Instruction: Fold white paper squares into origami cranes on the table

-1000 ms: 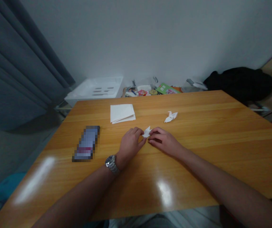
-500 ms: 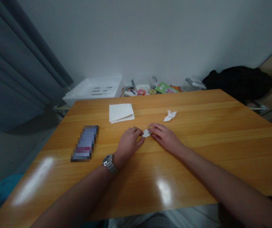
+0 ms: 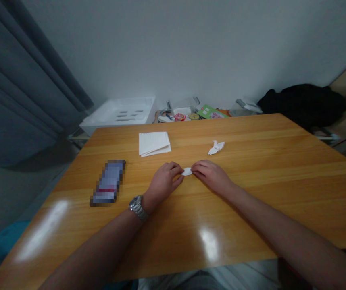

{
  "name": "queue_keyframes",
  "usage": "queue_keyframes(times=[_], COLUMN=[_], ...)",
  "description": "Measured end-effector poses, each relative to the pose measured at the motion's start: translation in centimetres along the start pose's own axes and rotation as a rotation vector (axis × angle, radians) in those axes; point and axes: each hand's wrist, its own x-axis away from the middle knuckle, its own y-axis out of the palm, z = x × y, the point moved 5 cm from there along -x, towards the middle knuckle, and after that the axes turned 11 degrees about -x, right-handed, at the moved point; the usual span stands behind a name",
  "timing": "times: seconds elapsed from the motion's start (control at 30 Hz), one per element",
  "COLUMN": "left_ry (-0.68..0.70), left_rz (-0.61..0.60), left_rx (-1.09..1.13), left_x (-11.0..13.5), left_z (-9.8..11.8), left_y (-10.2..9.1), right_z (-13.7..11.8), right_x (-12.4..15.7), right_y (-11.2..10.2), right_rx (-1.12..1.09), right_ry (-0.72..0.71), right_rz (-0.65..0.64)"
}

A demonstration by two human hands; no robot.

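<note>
A small piece of folded white paper point(image 3: 187, 171) lies low over the wooden table point(image 3: 269, 161), between my two hands. My left hand point(image 3: 166, 181), with a metal watch point(image 3: 138, 206) on its wrist, pinches the paper's left end. At the right end, the closed fingers of my right hand point(image 3: 211, 174) grip it. The paper's two ends are hidden under my fingertips. Just beyond my right hand sits a folded white paper bird point(image 3: 216, 147).
Folded lined sheets point(image 3: 154, 143) lie behind my left hand. A blurred-out phone point(image 3: 109, 182) is on the left. Past the far edge are a white tray point(image 3: 121, 110), a green booklet point(image 3: 211, 112), assorted small items and a black cloth point(image 3: 304, 102).
My right fingers have come down and closed on the paper's right end, having been more spread. The paper now looks flatter. My left hand has barely shifted.
</note>
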Motion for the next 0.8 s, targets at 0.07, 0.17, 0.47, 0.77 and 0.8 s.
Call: queue_keyframes(times=[0.07, 0.17, 0.47, 0.77, 0.8], left_ry=[0.013, 0.042, 0.085, 0.181, 0.195], left_rz=[-0.002, -0.002, 0.003, -0.014, -0.027], left_rx=[0.014, 0.03, 0.021, -0.06, -0.088], left_x=[0.0, 0.0, 0.0, 0.6, 0.6], left_z=[-0.1, -0.2, -0.3, 0.8, 1.0], left_y=[0.0, 0.2, 0.4, 0.2, 0.1], right_z=[0.0, -0.1, -0.1, 0.8, 0.8], right_x=[0.0, 0.0, 0.1, 0.2, 0.2], right_y=[0.0, 0.1, 0.2, -0.7, -0.7], right_rx=[0.015, 0.048, 0.156, 0.176, 0.177], right_ry=[0.0, -0.017, -0.019, 0.008, 0.006], right_rz=[-0.005, -0.025, -0.067, -0.057, -0.055])
